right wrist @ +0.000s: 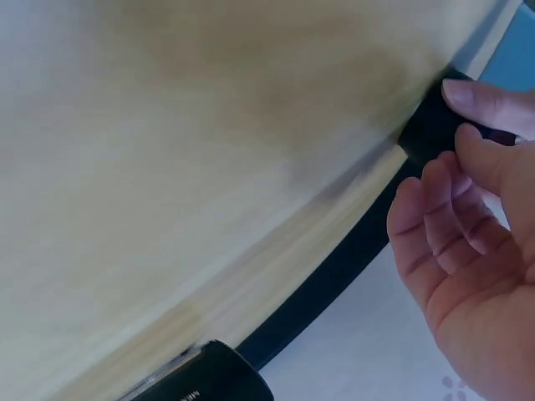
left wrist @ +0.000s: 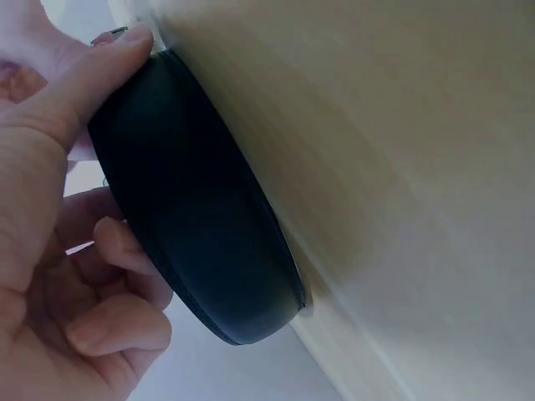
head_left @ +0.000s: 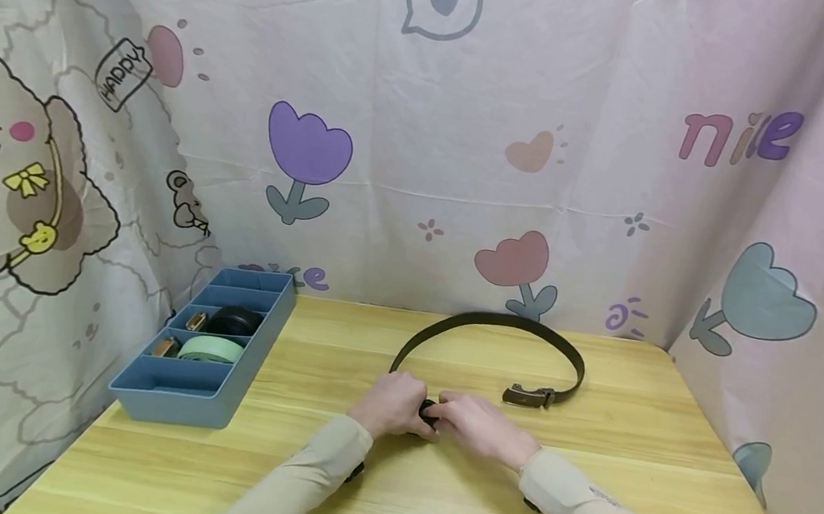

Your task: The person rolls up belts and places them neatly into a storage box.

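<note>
A black belt (head_left: 496, 319) lies in a wide arc on the wooden table, its metal buckle (head_left: 527, 396) at the right end. The other end is rolled into a coil, seen close up as a dark stitched band (left wrist: 184, 200) in the left wrist view. My left hand (head_left: 396, 406) grips this coil, with the thumb along its edge and the other fingers curled beside it. From the right, my right hand (head_left: 480, 427) meets the coil and holds it at the fingertips. Both hands partly hide the coil in the head view.
At the left of the table stands a blue divided box (head_left: 235, 389). In its compartments sit a coiled black belt (head_left: 235, 320) and a mint-green coiled belt (head_left: 212, 348), each by a gold-coloured buckle. A printed curtain (head_left: 407, 164) encloses the table's back and sides.
</note>
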`<state>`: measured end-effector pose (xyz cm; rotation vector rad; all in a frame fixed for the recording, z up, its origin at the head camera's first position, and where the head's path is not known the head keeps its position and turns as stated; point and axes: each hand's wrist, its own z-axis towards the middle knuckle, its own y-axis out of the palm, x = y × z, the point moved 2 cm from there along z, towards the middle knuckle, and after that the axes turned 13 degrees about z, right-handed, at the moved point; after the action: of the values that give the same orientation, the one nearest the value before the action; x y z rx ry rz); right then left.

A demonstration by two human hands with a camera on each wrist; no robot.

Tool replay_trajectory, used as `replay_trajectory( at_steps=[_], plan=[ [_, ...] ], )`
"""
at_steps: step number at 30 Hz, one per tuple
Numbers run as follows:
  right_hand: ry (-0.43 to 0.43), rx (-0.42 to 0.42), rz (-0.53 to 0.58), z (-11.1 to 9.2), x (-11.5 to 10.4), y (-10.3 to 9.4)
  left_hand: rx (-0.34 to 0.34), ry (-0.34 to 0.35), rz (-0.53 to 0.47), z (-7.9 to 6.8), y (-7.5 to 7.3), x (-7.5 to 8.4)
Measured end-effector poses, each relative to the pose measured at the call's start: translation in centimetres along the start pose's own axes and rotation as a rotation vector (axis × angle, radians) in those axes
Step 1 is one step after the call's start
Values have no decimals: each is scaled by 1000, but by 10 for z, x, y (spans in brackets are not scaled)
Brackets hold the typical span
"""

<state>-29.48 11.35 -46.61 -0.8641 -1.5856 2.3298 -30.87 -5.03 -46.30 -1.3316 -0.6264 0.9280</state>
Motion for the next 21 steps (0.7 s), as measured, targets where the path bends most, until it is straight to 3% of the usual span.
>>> replay_trajectory(
  at_steps=[5,13,17,21],
  plan=[
    [-31,-21,16,2,2,-1,-47,41,-73,-1,-4,0],
    [-71,-49,77,4,5,-2,-193,137,-175,0,-11,-8],
    [-35,-76,71,3,5,-3,-188,143,-178,2,-8,-9],
    [-20,-85,33,4,1,-3,-126,133,-122,5,-5,-9]
  ],
)
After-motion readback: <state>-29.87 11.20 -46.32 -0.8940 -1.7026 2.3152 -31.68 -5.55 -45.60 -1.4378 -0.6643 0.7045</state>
